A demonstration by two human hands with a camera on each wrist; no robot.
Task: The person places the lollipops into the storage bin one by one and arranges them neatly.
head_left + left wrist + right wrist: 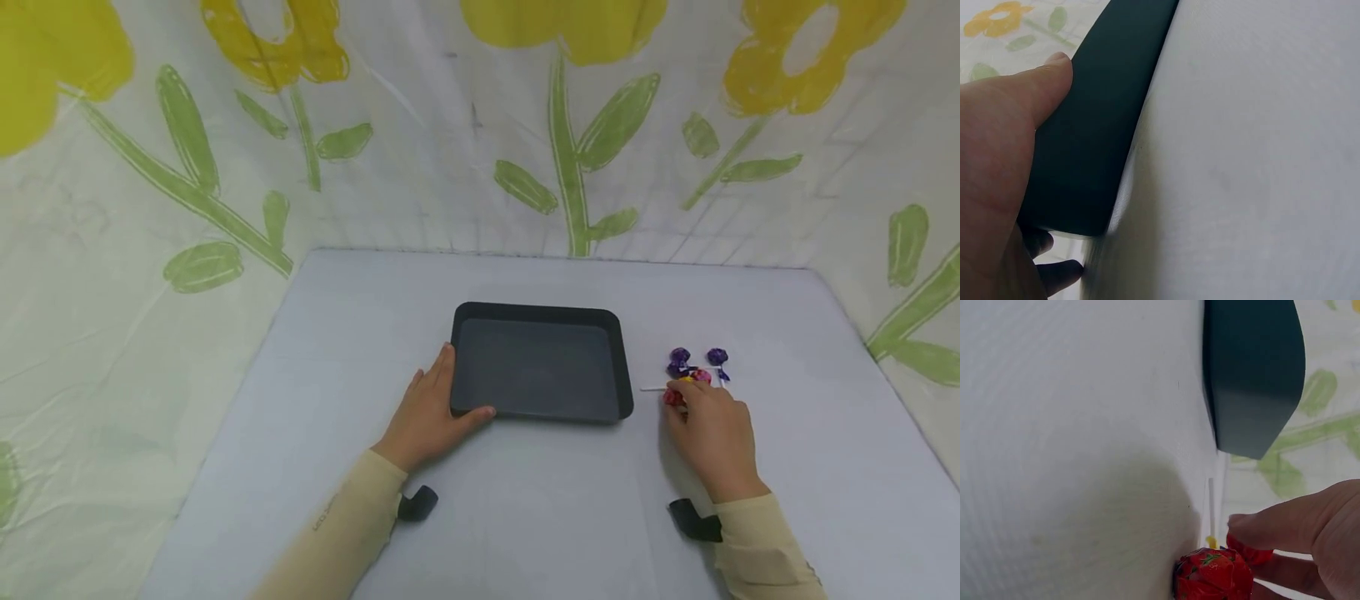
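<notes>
Left hand (994,169) touching dark tray (1100,137), thumb (1050,87) against side (flowered sheet (1022,31) beyond); white tabletop (1254,150) alongside.

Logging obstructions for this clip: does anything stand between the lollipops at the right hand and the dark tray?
Very little: in the head view, a white stick pokes toward the dark tray from the lollipops at the right hand, and the tray's raised right rim borders the gap. Nothing else visible stands between them.

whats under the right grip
At the front of the right grip, a red-wrapped candy partly shows; whatever lies squarely beneath the grip is covered in the head view.
</notes>
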